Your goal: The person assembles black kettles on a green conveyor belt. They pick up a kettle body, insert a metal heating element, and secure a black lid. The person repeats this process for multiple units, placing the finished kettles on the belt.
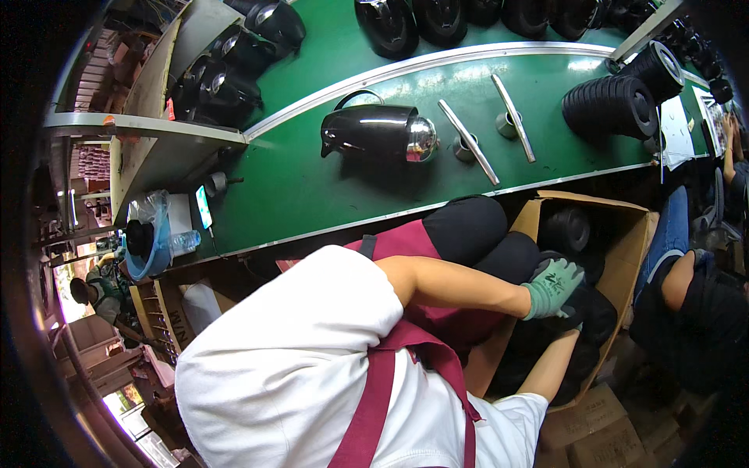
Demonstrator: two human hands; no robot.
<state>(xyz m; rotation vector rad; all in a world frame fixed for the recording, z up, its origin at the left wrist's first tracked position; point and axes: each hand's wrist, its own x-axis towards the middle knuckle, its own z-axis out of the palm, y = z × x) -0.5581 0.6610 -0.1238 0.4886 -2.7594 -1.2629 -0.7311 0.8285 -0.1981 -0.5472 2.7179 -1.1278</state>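
My left hand (552,288), in a pale green glove, reaches down into an open cardboard box (641,234) at my right side. Its fingers are bent over something black whose shape I cannot make out. Just below it, my right hand (572,319) is mostly covered by dark material and the left hand; its fingers do not show. Round black parts (566,229) lie in the far end of the box, and a dark mass (597,320) fills the area around my hands.
On the green bench (289,187) a black jug (370,131) lies sideways beside two metal bars on small round stands. Ribbed black lids (605,108) are stacked at right. A phone (204,206) and blue basin (147,261) are left. A person (694,327) sits close right.
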